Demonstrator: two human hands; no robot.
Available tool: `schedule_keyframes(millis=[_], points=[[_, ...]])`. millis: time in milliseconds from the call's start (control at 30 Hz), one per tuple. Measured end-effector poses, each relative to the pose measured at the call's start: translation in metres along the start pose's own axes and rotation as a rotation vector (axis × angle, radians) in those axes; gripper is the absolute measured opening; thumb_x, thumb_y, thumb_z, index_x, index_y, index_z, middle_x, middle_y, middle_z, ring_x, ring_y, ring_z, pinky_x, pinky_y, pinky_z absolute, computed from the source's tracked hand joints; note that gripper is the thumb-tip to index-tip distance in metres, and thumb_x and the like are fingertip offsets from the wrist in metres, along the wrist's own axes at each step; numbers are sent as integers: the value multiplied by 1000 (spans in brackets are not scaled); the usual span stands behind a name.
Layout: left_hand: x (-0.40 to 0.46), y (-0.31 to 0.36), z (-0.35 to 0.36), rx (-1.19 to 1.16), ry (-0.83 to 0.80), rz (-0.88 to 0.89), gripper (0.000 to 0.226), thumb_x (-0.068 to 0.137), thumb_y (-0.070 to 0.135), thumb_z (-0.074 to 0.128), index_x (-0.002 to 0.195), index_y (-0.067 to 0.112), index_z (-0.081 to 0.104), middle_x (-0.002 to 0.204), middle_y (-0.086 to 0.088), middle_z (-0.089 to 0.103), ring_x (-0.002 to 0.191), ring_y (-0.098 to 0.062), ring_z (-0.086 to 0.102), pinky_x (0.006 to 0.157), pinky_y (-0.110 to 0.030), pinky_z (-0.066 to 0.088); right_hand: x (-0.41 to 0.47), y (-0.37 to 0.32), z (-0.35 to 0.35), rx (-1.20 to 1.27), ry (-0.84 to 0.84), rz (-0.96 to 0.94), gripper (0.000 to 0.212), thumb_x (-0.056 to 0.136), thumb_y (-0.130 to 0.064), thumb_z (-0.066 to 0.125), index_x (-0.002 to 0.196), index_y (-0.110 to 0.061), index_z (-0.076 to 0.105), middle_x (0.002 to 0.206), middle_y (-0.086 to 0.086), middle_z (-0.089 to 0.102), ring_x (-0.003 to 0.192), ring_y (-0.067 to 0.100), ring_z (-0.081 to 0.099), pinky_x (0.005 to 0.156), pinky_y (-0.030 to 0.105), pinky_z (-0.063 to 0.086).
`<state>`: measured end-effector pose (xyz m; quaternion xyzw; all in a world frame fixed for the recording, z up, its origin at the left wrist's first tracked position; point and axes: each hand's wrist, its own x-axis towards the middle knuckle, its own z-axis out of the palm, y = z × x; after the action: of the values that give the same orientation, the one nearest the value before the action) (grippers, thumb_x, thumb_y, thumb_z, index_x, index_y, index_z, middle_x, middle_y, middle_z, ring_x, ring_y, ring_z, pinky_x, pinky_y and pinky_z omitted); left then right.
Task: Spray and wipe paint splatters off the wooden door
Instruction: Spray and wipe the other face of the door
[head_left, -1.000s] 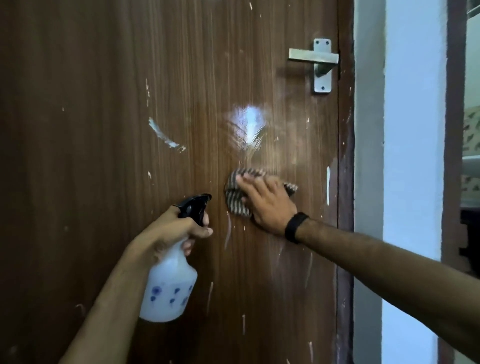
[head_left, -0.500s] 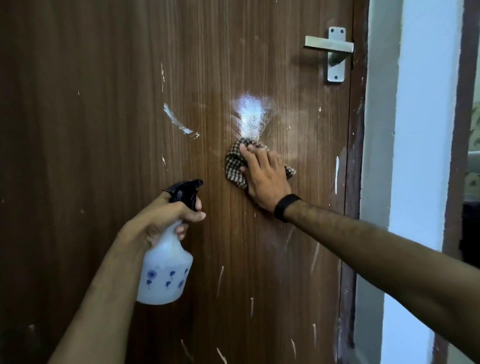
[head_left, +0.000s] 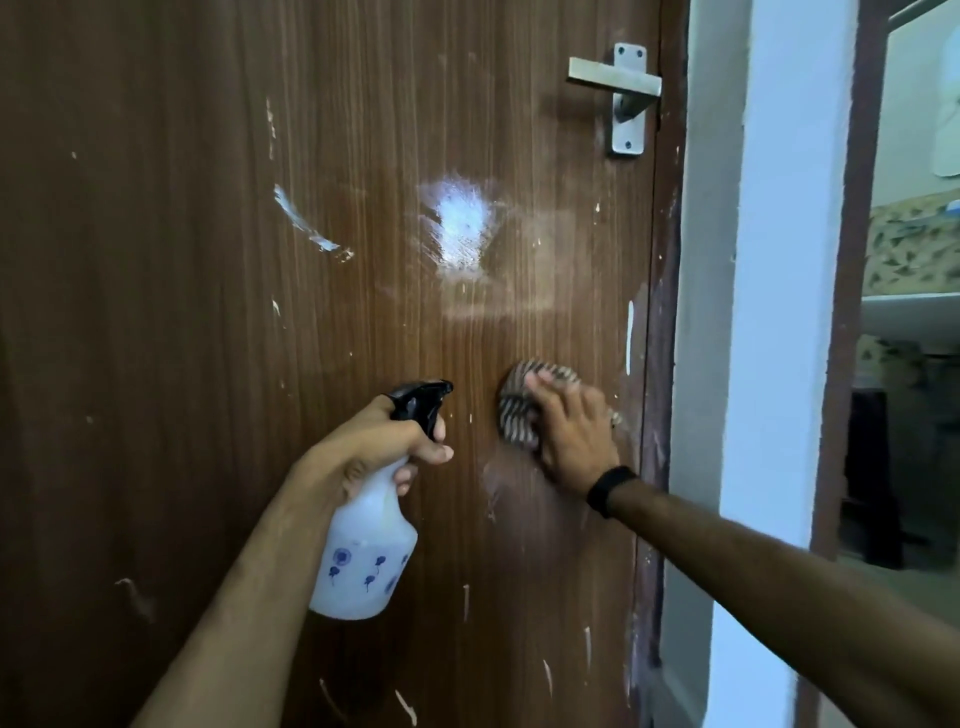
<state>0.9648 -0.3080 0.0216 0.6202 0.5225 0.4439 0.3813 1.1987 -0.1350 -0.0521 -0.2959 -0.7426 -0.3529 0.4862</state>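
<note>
The wooden door (head_left: 182, 364) stands upright, dark brown with a vertical grain, and fills most of the view. White paint splatters (head_left: 306, 223) are scattered over its face: a long slanting streak left of centre, thin vertical drips near the right edge and short flecks toward the bottom. A wet, bright patch (head_left: 462, 234) glistens at mid-height (hazy smears spread out below it). A metal lever handle (head_left: 621, 88) on its screwed plate sits at the upper right. A checked cloth (head_left: 517, 415) lies flat against the wood low on the right side, pressed there by the right hand (head_left: 571, 441).
</note>
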Motion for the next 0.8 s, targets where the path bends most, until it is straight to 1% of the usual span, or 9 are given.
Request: schedule_keyframes(millis=[67, 133, 200, 267, 333, 400, 600, 700, 800], points=[[6, -1, 10, 29, -21, -16, 16, 87, -4, 69, 94, 8, 61, 61, -4, 53, 44, -12, 40, 43, -26, 41, 24, 16, -13, 21, 100, 185, 62, 89, -28, 60, 143, -16, 34, 134, 11, 41, 112, 28, 38, 98, 50, 45], [10, -1, 20, 55, -54, -23, 16, 87, -4, 68, 95, 8, 61, 64, -5, 53, 45, -11, 42, 43, -25, 42, 27, 23, -17, -23, 147, 221, 49, 96, -30, 45, 141, -15, 36, 131, 10, 42, 109, 27, 39, 96, 47, 45], [11, -1, 27, 75, -83, -24, 16, 88, -3, 68, 96, 8, 61, 67, -5, 54, 46, -11, 42, 44, -25, 42, 3, 25, -11, -46, 104, 168, 63, 88, -31, 62, 142, -13, 35, 133, 10, 37, 109, 29, 38, 95, 51, 48], [14, 0, 33, 80, -92, -15, 15, 88, -4, 67, 96, 8, 61, 66, -4, 56, 47, -11, 42, 44, -25, 42, -38, 21, -2, -97, 27, 89, 99, 61, -31, 90, 142, -12, 35, 136, 11, 37, 113, 31, 38, 92, 58, 48], [15, 3, 38, 85, -92, 1, 15, 88, -4, 67, 95, 8, 61, 65, -2, 58, 47, -11, 41, 44, -25, 42, -85, 13, 6, -149, -90, -35, 118, 45, -33, 97, 143, -14, 35, 136, 11, 40, 113, 30, 41, 90, 57, 50], [16, 5, 43, 87, -91, 9, 15, 88, -4, 67, 94, 8, 60, 64, -1, 58, 46, -11, 41, 44, -25, 41, -115, 4, 10, -173, -183, -175, 120, 47, -35, 96, 146, -15, 32, 136, 9, 42, 110, 26, 44, 89, 51, 53], [20, 7, 54, 87, -118, 13, 15, 89, -5, 65, 94, 8, 60, 56, 4, 59, 46, -10, 41, 45, -24, 41, -49, 9, -4, -53, -19, -90, 95, 60, -28, 88, 141, -14, 39, 131, 8, 41, 106, 27, 40, 84, 47, 54], [25, 4, 57, 89, -122, 23, 14, 89, -4, 66, 94, 8, 60, 59, 0, 56, 46, -11, 40, 45, -25, 41, 0, 4, -9, -4, 73, -2, 53, 92, -27, 54, 141, -13, 39, 129, 8, 41, 103, 26, 43, 89, 42, 44], [31, 2, 55, 66, -121, 14, 15, 88, -4, 67, 94, 8, 60, 66, -6, 53, 44, -11, 40, 44, -26, 41, -13, 1, -1, -31, 85, -17, 62, 88, -29, 60, 142, -13, 37, 131, 8, 40, 104, 26, 44, 91, 42, 45]])
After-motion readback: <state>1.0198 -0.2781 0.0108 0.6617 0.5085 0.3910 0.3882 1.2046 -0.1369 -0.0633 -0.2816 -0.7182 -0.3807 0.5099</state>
